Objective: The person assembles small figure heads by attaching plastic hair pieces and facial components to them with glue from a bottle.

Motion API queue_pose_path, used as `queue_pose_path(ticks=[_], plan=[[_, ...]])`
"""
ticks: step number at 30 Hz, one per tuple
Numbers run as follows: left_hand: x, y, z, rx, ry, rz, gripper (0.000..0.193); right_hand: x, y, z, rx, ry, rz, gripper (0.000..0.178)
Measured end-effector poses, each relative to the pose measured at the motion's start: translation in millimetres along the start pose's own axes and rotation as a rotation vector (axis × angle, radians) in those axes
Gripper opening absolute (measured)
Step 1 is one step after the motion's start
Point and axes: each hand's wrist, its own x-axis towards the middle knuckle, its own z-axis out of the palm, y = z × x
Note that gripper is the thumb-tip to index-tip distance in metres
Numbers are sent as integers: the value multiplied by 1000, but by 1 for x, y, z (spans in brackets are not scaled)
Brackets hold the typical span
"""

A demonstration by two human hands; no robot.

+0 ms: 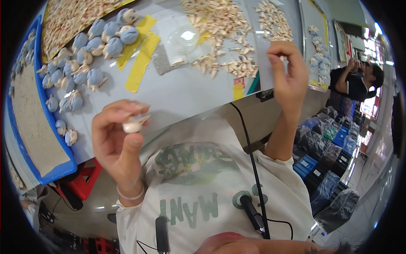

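At the table's near edge, my left hand (116,139) pinches a small cream figurine part (133,126), rounded with a pointed tip, between thumb and fingers. My right hand (291,78) is raised at the table's right side, thumb and index finger drawn together. Whatever is in that pinch is too small to make out. Just beyond it lies a heap of small pointed cream pieces (275,21). A larger spread of similar pieces (218,21) covers the table's far middle. Left of it stand several small blue-and-cream figurines (96,78).
A blue-rimmed tray (63,169) stands at the left. Yellow tape strips (144,63) and a clear round dish (185,39) lie mid-table. A black cable (247,139) hangs before me. A person (359,80) sits at the right, near stacked plastic-wrapped crates (323,148).
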Motion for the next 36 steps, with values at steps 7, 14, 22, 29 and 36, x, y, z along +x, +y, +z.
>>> queue_pose_path(ticks=[7, 14, 22, 29, 36], plan=[[8, -6, 2, -204, -91, 3, 34, 12, -15, -1, 300, -108, -20, 14], [12, -12, -4, -289, -150, -14, 38, 35, -33, 16, 490, -134, 67, 12], [16, -6, -9, -403, -207, -135, 39, 82, -60, 46, 389, -382, -156, 11], [20, -15, -21, -417, -327, -104, 39, 84, -62, 46, -29, -430, -209, 9], [22, -8, -12, -534, -255, -211, 37, 86, -68, 42, -206, -388, -308, 10]])
